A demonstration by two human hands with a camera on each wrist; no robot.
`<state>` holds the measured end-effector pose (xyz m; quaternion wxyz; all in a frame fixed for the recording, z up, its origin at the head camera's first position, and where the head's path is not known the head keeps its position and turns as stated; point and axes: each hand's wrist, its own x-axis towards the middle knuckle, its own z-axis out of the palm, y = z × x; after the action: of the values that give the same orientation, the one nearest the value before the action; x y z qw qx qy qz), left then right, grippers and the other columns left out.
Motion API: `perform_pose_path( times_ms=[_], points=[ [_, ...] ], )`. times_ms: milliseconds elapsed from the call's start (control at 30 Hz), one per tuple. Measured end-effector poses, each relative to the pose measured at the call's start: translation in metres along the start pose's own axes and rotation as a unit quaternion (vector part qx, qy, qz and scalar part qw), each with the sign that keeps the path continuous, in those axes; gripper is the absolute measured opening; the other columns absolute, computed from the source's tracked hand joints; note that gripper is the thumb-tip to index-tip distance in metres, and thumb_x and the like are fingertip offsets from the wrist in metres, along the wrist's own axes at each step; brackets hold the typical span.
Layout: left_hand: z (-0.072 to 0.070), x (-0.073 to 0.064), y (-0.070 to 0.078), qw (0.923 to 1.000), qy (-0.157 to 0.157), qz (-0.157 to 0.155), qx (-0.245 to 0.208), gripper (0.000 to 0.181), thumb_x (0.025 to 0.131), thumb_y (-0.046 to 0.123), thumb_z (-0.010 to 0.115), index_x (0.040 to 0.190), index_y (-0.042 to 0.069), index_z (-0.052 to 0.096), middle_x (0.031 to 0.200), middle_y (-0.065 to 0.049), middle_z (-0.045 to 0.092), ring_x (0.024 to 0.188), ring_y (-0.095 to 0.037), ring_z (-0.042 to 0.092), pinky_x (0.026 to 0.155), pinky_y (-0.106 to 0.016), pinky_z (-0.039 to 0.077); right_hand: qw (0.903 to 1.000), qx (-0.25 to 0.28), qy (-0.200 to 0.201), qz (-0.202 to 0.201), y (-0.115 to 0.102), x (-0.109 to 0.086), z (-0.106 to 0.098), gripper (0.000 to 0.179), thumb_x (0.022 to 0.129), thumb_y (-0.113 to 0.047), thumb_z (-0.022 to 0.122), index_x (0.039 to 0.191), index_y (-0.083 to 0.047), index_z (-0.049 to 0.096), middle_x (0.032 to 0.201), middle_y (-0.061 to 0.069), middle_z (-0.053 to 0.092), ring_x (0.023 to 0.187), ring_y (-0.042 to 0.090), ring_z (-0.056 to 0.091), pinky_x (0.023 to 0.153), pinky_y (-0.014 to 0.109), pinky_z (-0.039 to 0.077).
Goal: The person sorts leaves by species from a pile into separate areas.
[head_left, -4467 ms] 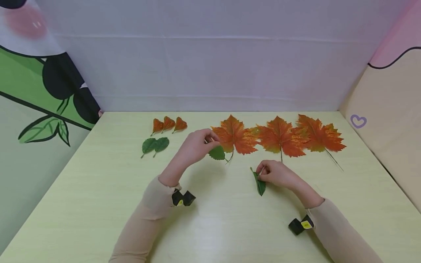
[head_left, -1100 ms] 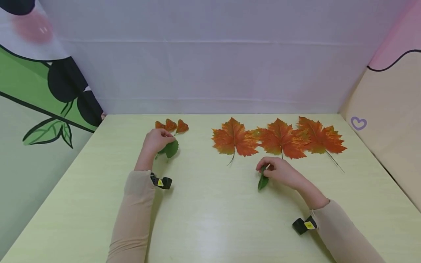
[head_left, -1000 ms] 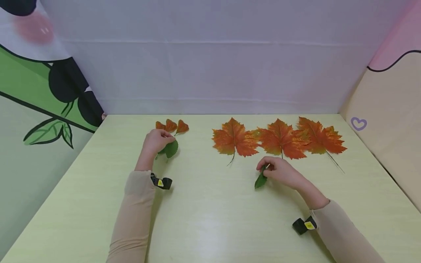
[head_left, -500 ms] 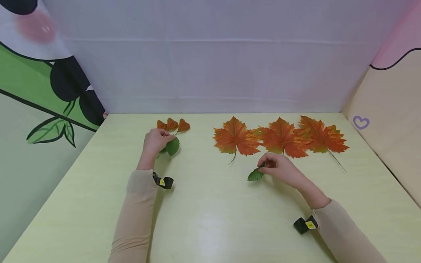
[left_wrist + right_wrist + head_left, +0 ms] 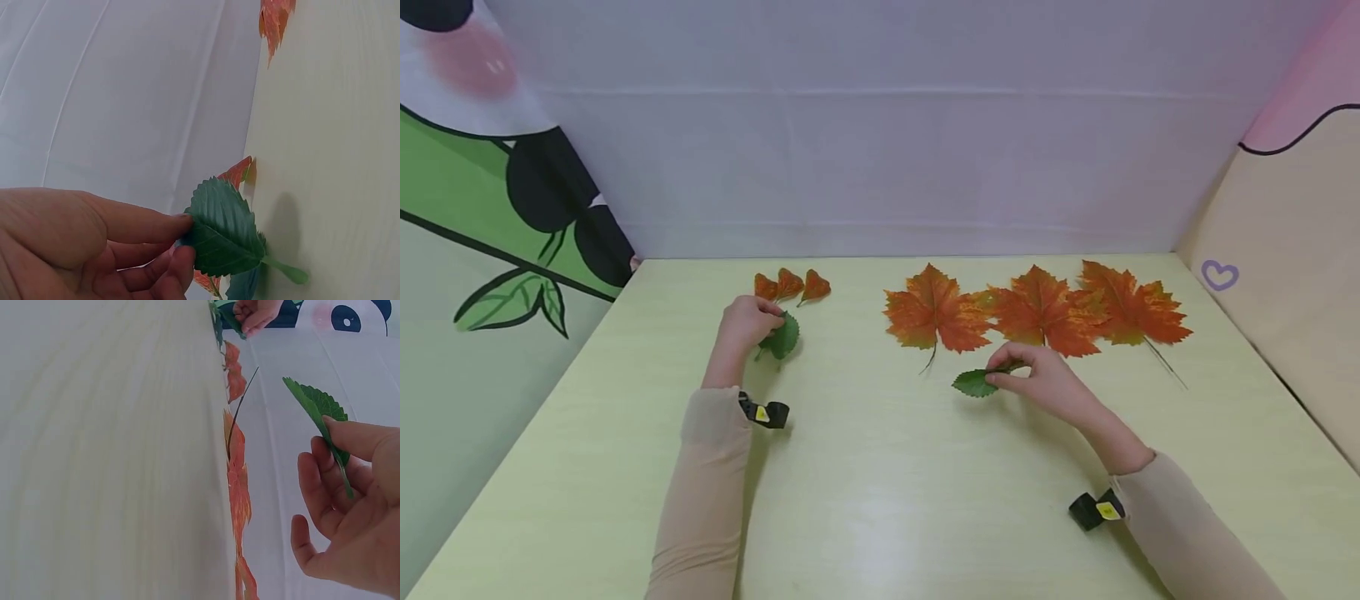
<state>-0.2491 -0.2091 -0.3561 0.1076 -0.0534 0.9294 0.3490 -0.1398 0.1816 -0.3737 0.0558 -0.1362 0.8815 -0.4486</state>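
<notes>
My left hand pinches a green serrated leaf by its edge, at the table's back left. In the left wrist view that leaf stands tilted above the tabletop, its short stem pointing away from the fingers. Other greenery shows behind it, mostly hidden. My right hand, in front of the orange maple leaves, holds a second green leaf between thumb and fingers. Its tip points left; the right wrist view shows the leaf raised, with its stem toward the palm.
Three small orange leaves lie behind my left hand. Three large orange maple leaves with thin stems lie in a row along the back of the pale table. A pale cloth wall rises behind the table.
My left hand has carried its green leaf from beside the maple leaves leftward to the small leaves. In my right hand, the leaf has turned from pointing toward me to pointing left.
</notes>
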Motion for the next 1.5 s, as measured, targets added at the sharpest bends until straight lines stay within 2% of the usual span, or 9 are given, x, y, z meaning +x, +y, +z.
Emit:
perform_pose_path(
  times_ms=[233, 433, 667, 767, 900, 1033, 1233, 1367, 1500],
  points=[
    [-0.006, 0.003, -0.001, 0.9999, -0.003, 0.013, -0.010, 0.030, 0.089, 0.010, 0.048, 0.114, -0.001, 0.059, 0.108, -0.019, 0.057, 0.091, -0.026, 0.055, 0.076, -0.032, 0.042, 0.9998, -0.018, -0.010, -0.001, -0.009, 0.006, 0.001, 0.020, 0.088, -0.019, 0.060, 0.105, -0.011, 0.066, 0.096, 0.003, 0.066, 0.090, 0.019, 0.057, 0.076, 0.034, 0.045],
    [-0.003, 0.002, -0.002, 0.9999, 0.000, 0.014, -0.003, 0.027, 0.089, 0.016, 0.054, 0.108, -0.001, 0.061, 0.108, -0.018, 0.058, 0.083, -0.022, 0.056, 0.073, -0.031, 0.044, 0.9997, -0.007, -0.024, -0.005, -0.021, 0.020, 0.008, 0.019, 0.092, -0.019, 0.054, 0.103, -0.007, 0.063, 0.086, 0.005, 0.064, 0.085, 0.025, 0.055, 0.073, 0.033, 0.041],
    [0.000, 0.002, -0.005, 0.9996, 0.015, 0.017, 0.018, 0.031, 0.088, 0.024, 0.057, 0.103, -0.002, 0.061, 0.105, -0.017, 0.059, 0.087, -0.026, 0.053, 0.073, -0.033, 0.043, 0.9997, 0.009, 0.025, 0.001, -0.046, 0.041, 0.016, 0.024, 0.092, -0.023, 0.053, 0.107, -0.006, 0.063, 0.102, 0.009, 0.060, 0.092, 0.024, 0.054, 0.073, 0.034, 0.042],
    [0.002, 0.003, -0.006, 0.9995, 0.021, 0.021, 0.012, 0.030, 0.088, 0.025, 0.057, 0.102, -0.001, 0.060, 0.100, -0.016, 0.060, 0.084, -0.025, 0.058, 0.071, -0.032, 0.044, 0.9993, 0.024, 0.028, 0.008, -0.057, 0.051, 0.025, 0.023, 0.092, -0.021, 0.054, 0.106, -0.007, 0.065, 0.107, 0.008, 0.054, 0.091, 0.024, 0.050, 0.071, 0.033, 0.041],
    [0.006, 0.006, -0.005, 0.9995, 0.020, 0.026, 0.003, 0.029, 0.089, 0.026, 0.056, 0.102, 0.000, 0.059, 0.095, -0.013, 0.061, 0.076, -0.023, 0.062, 0.067, -0.029, 0.046, 0.9989, 0.034, 0.025, 0.020, -0.068, 0.066, 0.041, 0.023, 0.090, -0.017, 0.054, 0.108, -0.007, 0.066, 0.106, 0.008, 0.054, 0.088, 0.023, 0.048, 0.070, 0.031, 0.039],
    [0.007, 0.009, -0.004, 0.9993, 0.018, 0.030, 0.010, 0.027, 0.089, 0.023, 0.055, 0.102, 0.000, 0.059, 0.097, -0.014, 0.062, 0.074, -0.023, 0.062, 0.067, -0.029, 0.045, 0.9987, 0.030, 0.014, 0.040, -0.074, 0.084, 0.058, 0.024, 0.088, -0.017, 0.057, 0.109, -0.007, 0.065, 0.103, 0.008, 0.060, 0.085, 0.021, 0.054, 0.069, 0.029, 0.044],
    [0.007, 0.012, -0.004, 0.9985, 0.003, 0.036, 0.042, 0.028, 0.089, 0.024, 0.056, 0.101, -0.001, 0.060, 0.094, -0.014, 0.063, 0.075, -0.025, 0.063, 0.067, -0.030, 0.046, 0.9967, -0.012, 0.018, 0.079, -0.078, 0.109, 0.075, 0.030, 0.084, -0.021, 0.063, 0.111, -0.008, 0.063, 0.100, 0.004, 0.065, 0.083, 0.016, 0.061, 0.067, 0.025, 0.048],
    [0.008, 0.015, -0.005, 0.9980, -0.006, 0.031, 0.055, 0.028, 0.088, 0.026, 0.058, 0.098, 0.000, 0.063, 0.084, -0.009, 0.064, 0.067, -0.018, 0.061, 0.065, -0.028, 0.045, 0.9931, 0.002, -0.001, 0.118, -0.082, 0.126, 0.083, 0.030, 0.083, -0.020, 0.065, 0.110, -0.006, 0.062, 0.098, 0.007, 0.067, 0.079, 0.017, 0.066, 0.058, 0.024, 0.047],
    [0.010, 0.020, -0.005, 0.9977, -0.009, 0.032, 0.059, 0.028, 0.087, 0.027, 0.060, 0.095, 0.001, 0.065, 0.080, -0.007, 0.064, 0.060, -0.012, 0.060, 0.066, -0.029, 0.045, 0.9864, 0.041, -0.020, 0.158, -0.087, 0.141, 0.092, 0.025, 0.082, -0.016, 0.066, 0.102, -0.003, 0.061, 0.091, 0.011, 0.068, 0.078, 0.019, 0.068, 0.061, 0.027, 0.049]
  ],
)
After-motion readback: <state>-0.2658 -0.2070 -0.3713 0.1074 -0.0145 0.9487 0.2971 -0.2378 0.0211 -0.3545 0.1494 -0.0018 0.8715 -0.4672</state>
